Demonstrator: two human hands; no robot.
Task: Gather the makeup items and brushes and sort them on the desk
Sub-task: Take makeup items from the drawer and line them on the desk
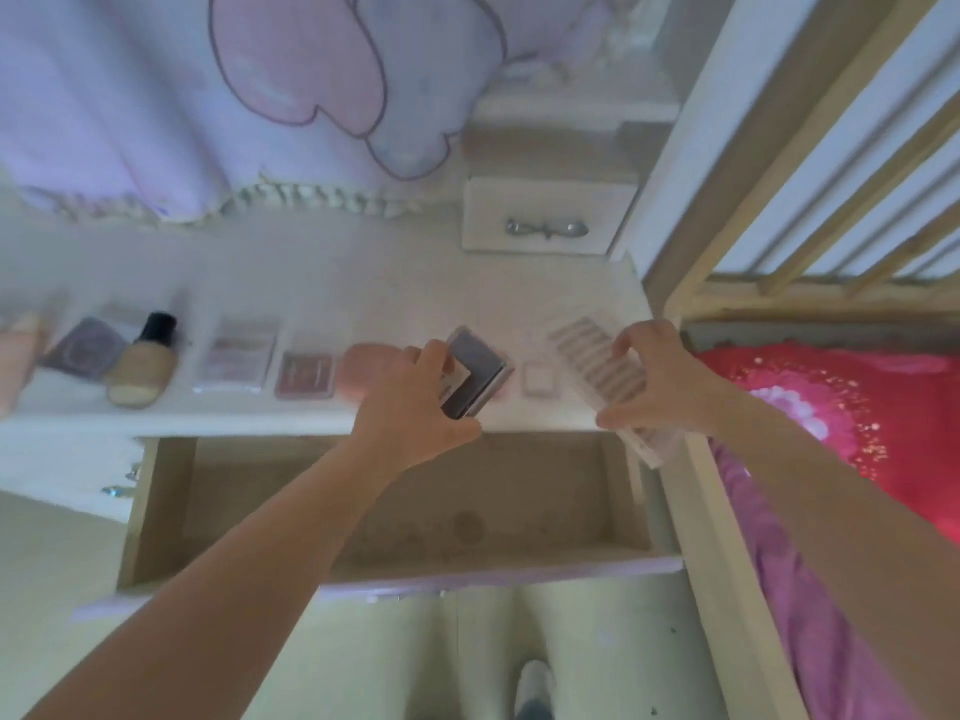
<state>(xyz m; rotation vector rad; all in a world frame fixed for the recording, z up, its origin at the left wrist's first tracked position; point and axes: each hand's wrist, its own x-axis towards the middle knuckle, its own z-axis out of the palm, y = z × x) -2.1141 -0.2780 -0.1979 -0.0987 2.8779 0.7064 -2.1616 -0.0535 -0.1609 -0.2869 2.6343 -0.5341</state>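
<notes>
Head view, looking down on a white counter [363, 283] with an open drawer [395, 511] pulled out below its front edge. The left hand [415, 407] grips a dark grey compact [480, 368], thumb and curled fingers closed round its near end; the compact is tilted, and whether it touches the counter cannot be told. The right hand [660, 376] holds a long clear palette [608, 376] with a row of pinkish pans, fingers curled over its far edge and thumb under its near end, so that the palette lies slanted across the counter's right front corner and overhangs the edge. Between the 2 held items lies a small white square case [535, 379]. Left of the compact, in a row along the front of the counter: a pink rounded item [363, 371], partly hidden by the left hand; a dark red compact [304, 375]; a clear pale-pink palette [236, 358]; a beige foundation bottle [145, 361] with a black cap, lying on its side; a purple square compact [85, 348]; and a peach item [18, 350] cut off by the frame edge. Motion blur hides finer detail. Behind the counter hangs a lilac cloth [156, 96]; a small drawer with a metal handle [545, 228] stands at the back right. A bed with red and pink bedding [831, 407] lies to the right.
</notes>
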